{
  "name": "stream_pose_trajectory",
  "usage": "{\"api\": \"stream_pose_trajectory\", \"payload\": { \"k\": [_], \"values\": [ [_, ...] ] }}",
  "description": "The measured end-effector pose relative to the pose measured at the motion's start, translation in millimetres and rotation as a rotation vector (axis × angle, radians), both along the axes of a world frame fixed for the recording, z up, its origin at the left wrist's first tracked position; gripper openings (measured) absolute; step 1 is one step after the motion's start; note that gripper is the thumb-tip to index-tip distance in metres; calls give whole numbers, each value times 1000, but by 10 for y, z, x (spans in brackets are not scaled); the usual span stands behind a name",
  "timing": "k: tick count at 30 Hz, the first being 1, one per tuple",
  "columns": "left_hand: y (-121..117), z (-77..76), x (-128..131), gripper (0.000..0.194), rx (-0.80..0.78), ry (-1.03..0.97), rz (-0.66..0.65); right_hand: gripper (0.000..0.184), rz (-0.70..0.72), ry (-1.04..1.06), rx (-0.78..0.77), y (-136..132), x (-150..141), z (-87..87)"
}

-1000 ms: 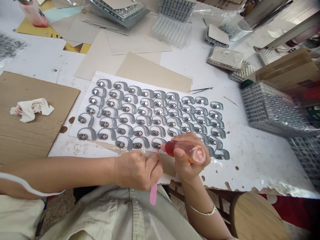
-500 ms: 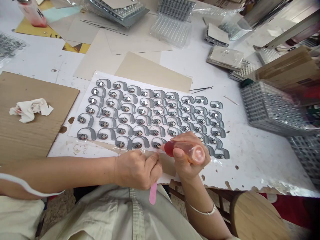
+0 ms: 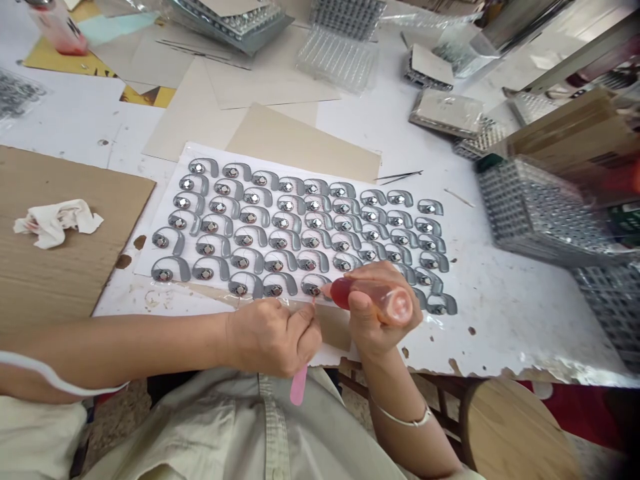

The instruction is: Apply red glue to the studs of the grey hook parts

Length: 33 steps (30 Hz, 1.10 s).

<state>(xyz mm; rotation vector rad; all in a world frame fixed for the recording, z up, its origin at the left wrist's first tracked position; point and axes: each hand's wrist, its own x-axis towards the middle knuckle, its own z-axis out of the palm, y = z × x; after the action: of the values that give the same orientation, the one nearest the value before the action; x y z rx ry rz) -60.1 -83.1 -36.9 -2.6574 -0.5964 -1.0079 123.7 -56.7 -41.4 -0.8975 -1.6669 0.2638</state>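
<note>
A white sheet (image 3: 165,220) on the table carries several rows of grey hook-shaped parts (image 3: 280,223), each with a shiny metal disc. My right hand (image 3: 373,313) is wrapped round a small squeeze bottle of red liquid (image 3: 373,299), its nozzle pointing left at a part in the front row (image 3: 313,287). My left hand (image 3: 273,337) is closed on a thin pink stick (image 3: 299,385), whose upper tip sits just beside the bottle's nozzle at the sheet's front edge.
Brown cardboard (image 3: 55,280) with a crumpled white cloth (image 3: 53,221) lies at the left. Stacked clear blister trays (image 3: 540,213) stand at the right, more trays (image 3: 345,57) at the back. Tweezers (image 3: 400,177) lie behind the sheet. A second red bottle (image 3: 53,27) stands far left. A wooden stool (image 3: 510,427) is below the table edge.
Both hands keep their hold at the same front-row part. The view has shifted slightly; the pink stick's lower end has swung a little left.
</note>
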Motion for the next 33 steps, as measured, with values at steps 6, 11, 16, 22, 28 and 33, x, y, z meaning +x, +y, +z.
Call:
{"api": "stream_pose_trajectory", "payload": {
  "k": [6,11,16,22,28,33],
  "values": [
    [13,-4,-10,10,-72,-12,-7,13,-13,-9,13,-5,-3,13],
    [13,-19,-7,8,-44,-30,13,13,3,-5,18,-4,-22,15],
    [17,-3,-16,8,-50,-1,7,12,-8,-8,22,-1,-24,19],
    [19,2,-30,13,-62,-1,-19,13,-42,-22,32,3,-6,24],
    [14,-13,-36,19,-106,25,-35,14,-66,-35,39,0,2,20],
    [22,-23,-42,13,-124,-3,-31,18,-88,49,27,-21,35,-14]
  ]
}}
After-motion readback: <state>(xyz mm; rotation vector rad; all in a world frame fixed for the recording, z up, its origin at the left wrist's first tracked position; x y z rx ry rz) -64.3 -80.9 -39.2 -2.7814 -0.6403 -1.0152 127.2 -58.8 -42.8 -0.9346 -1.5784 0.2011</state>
